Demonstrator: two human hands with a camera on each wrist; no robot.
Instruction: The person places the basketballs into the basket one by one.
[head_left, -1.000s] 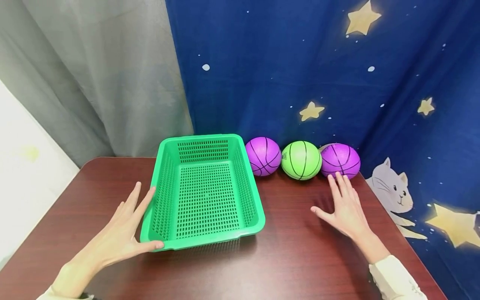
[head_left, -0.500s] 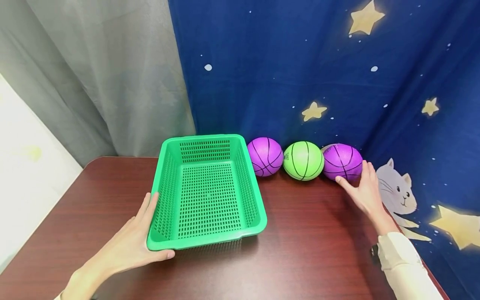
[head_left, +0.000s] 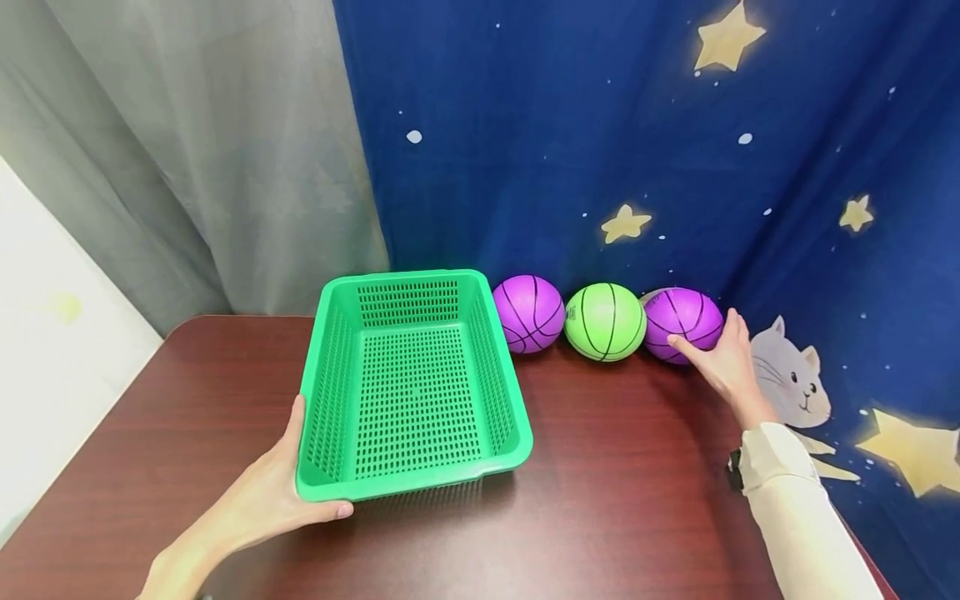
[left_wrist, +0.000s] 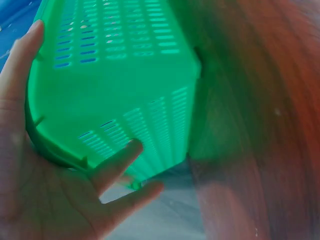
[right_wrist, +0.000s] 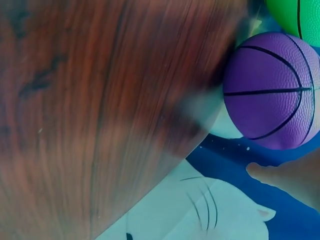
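My left hand (head_left: 262,492) is at the near left corner of the green basket (head_left: 414,487). Its thumb lies along the front wall, its fingers along the left. In the left wrist view, the straight, spread fingers (left_wrist: 120,162) reach under the perforated wall. My right hand (head_left: 727,362) is at the rightmost purple ball (head_left: 682,312), a small basketball, with the thumb in front of it and the fingers by its right side. In the right wrist view, a gap shows between one digit and the purple ball (right_wrist: 272,95); the other digits are not visible there.
To the left of that ball, a green ball (head_left: 606,322) and another purple ball (head_left: 529,314) sit in a row beside the basket. A dark red wooden table (head_left: 585,500) carries everything. Grey and blue starred curtains (head_left: 525,150) hang behind its far edge.
The right hand has moved right and forward, from in front of the rightmost purple ball to its right side. The left hand has settled closer against the basket's corner. The balls stay put.
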